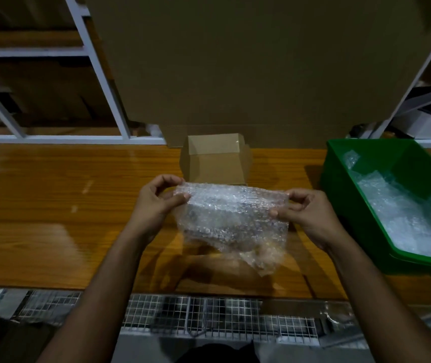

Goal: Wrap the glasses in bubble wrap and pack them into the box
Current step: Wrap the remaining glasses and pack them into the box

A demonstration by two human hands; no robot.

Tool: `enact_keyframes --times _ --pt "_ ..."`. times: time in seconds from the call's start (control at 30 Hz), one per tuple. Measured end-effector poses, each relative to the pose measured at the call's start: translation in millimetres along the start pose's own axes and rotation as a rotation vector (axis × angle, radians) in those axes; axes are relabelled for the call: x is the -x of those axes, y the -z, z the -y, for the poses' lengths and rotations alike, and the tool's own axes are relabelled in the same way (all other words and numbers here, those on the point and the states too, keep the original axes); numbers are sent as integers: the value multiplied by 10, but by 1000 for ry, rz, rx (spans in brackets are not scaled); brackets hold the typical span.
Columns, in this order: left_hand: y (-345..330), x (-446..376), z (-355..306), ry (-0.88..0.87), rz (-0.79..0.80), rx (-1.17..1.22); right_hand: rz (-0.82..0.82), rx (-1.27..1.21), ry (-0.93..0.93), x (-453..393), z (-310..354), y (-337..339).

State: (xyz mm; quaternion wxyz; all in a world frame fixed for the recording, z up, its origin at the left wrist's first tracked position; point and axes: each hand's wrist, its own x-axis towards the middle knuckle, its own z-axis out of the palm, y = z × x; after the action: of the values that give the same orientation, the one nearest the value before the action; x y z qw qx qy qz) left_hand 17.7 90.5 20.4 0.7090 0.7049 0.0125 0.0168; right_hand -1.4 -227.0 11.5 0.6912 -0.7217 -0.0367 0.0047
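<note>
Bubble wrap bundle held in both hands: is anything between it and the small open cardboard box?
Nothing visible: the clear bubble wrap bundle hangs just in front of the small open cardboard box, over bare wooden table.

You have one view only, from the camera on your head, facing forward and tilted down over the wooden table (52, 205). It sits close: your forearms rise from six o'clock and the hands meet at centre. A cardboard sheet (248, 61) fills twelve o'clock, a green bin (340, 163) three o'clock
</note>
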Motion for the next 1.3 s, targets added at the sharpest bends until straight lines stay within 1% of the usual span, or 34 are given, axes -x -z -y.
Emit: enact_keyframes --times 0.1,0.17,0.2,0.23,0.3,0.4,0.47,0.5,0.53,0.6,0.63,0.67,0.7,0.73,0.8,0.87,0.9,0.97,1.03,1.1,1.17,1.23,1.3 --pt "73 -12 -195 -17 30 -244 90 28 68 -51 152 -12" --pt "84 -44 -308 -87 33 -459 176 66 94 -84 246 -7" --pt "57 -54 -360 -134 64 -565 226 92 100 -102 297 -7" --pt "7 -56 -409 -166 127 -656 274 122 101 -117 347 -15" --pt "-141 -56 -483 -166 320 -767 367 186 111 -152 448 -65" --pt "-380 -99 -500 -153 583 -754 422 242 119 -201 535 -174" --pt "-464 -133 -467 -151 661 -702 409 165 97 -242 522 -195" --pt "-483 -146 -437 -139 673 -642 402 48 42 -267 489 -180" --pt "-486 -146 -399 -106 661 -538 414 -141 -62 -282 447 -160" --pt "-484 -103 -343 -5 584 -266 501 -610 -291 -231 323 -159" --pt "-480 -84 -303 40 527 -150 544 -780 -355 -199 216 -171" --pt "-482 -72 -259 73 460 -65 586 -883 -390 -170 102 -195" --pt "-487 -70 -197 94 375 -14 603 -915 -395 -127 -1 -232" --pt "-498 -63 -138 107 277 10 615 -909 -379 -65 -78 -294" --pt "-513 -55 -15 130 95 27 538 -736 -335 41 -168 -441" --pt "-535 -30 80 152 -10 22 390 -461 -320 104 -116 -566" --pt "-549 -7 103 157 -27 19 325 -357 -309 100 -92 -632" --pt "-548 38 114 156 -14 14 180 -213 -278 82 -82 -725" --pt "-488 58 105 144 52 20 103 -152 -274 44 -118 -712" --pt "-387 73 68 118 152 60 93 -119 -264 42 -93 -640" --pt "-284 87 36 91 218 132 92 -112 -241 34 -50 -546" --pt "-212 94 -14 48 239 173 74 -142 -172 31 63 -484" --pt "-173 90 -59 -12 257 142 126 -191 -66 24 163 -435"
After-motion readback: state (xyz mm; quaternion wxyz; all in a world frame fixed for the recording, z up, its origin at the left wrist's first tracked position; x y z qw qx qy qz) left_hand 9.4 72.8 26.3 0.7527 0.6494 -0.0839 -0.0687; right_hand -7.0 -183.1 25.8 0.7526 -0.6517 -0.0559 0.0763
